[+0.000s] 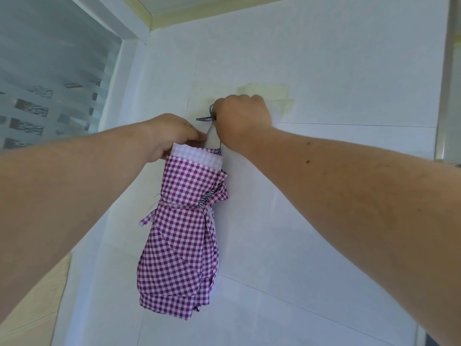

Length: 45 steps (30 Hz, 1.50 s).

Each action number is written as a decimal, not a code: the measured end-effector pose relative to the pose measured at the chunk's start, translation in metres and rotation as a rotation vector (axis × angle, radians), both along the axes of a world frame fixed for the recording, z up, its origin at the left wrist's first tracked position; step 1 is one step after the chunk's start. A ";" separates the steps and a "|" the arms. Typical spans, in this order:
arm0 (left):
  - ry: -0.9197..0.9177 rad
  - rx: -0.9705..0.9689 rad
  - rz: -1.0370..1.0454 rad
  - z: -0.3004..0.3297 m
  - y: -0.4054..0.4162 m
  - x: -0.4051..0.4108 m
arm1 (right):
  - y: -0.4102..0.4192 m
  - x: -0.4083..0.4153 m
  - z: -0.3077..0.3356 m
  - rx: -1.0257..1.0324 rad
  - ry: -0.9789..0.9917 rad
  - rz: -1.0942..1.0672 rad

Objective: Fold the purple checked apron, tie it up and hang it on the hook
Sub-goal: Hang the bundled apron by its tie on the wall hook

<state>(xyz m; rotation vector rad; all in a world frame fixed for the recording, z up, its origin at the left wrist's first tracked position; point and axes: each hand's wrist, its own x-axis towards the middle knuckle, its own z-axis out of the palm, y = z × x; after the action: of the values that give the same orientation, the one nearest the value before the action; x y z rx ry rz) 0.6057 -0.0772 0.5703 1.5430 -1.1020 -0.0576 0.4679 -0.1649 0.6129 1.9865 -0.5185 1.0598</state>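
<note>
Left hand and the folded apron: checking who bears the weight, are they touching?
Touching. The head view shows the left hand with its fingers gripping the pale top edge of the apron, no gap between them.

— Against the white tiled wall (336, 71)?
— Purple checked apron (179, 233), folded into a long bundle, cinched at the waist by its own tie (184, 207), hanging upright.
— At the top?
— Left hand (172, 136) pinching the pale upper edge; right hand (243, 116) curled round the grey strap (208, 117) higher up. Hook hidden behind the fist.
— Elsewhere?
— Yellowish tape patch (269, 92) just beside the right hand; frosted window (50, 83) far left.
</note>
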 end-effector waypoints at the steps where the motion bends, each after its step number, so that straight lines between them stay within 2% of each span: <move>1: 0.016 0.003 -0.012 -0.004 0.003 -0.001 | 0.000 -0.001 -0.002 0.013 -0.005 0.001; 10: 0.353 -0.095 -0.203 -0.063 0.028 0.002 | 0.000 -0.018 -0.040 0.086 -0.050 0.043; 14: 0.157 -0.073 -0.283 -0.102 0.033 -0.007 | 0.006 -0.032 -0.062 0.155 -0.018 0.082; 16: 0.099 -0.115 -0.209 -0.117 0.032 -0.013 | 0.010 -0.037 -0.071 0.269 -0.020 0.116; 18: 0.150 -0.145 -0.153 -0.126 0.033 -0.017 | 0.015 -0.042 -0.080 0.408 -0.021 0.127; 22: 0.170 -0.111 -0.185 -0.133 0.037 -0.024 | 0.026 -0.046 -0.097 0.591 0.073 0.120; 27: 0.332 -0.210 -0.270 -0.131 0.037 -0.029 | 0.029 -0.044 -0.115 1.110 0.033 0.404; 32: 0.478 -0.184 -0.259 -0.121 0.037 -0.029 | 0.018 -0.037 -0.120 1.377 -0.029 0.555; 40: 0.531 -0.193 -0.248 -0.120 0.032 -0.022 | 0.023 -0.032 -0.118 1.430 -0.091 0.607; 45: 0.491 -0.221 -0.220 -0.104 0.032 -0.017 | 0.028 -0.027 -0.109 1.431 -0.084 0.663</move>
<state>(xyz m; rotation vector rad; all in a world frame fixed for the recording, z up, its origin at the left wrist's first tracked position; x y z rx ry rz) 0.5887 -0.0450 0.4660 1.1232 -0.8453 -0.4279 0.4411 -0.1369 0.5041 3.5525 -0.8074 1.2966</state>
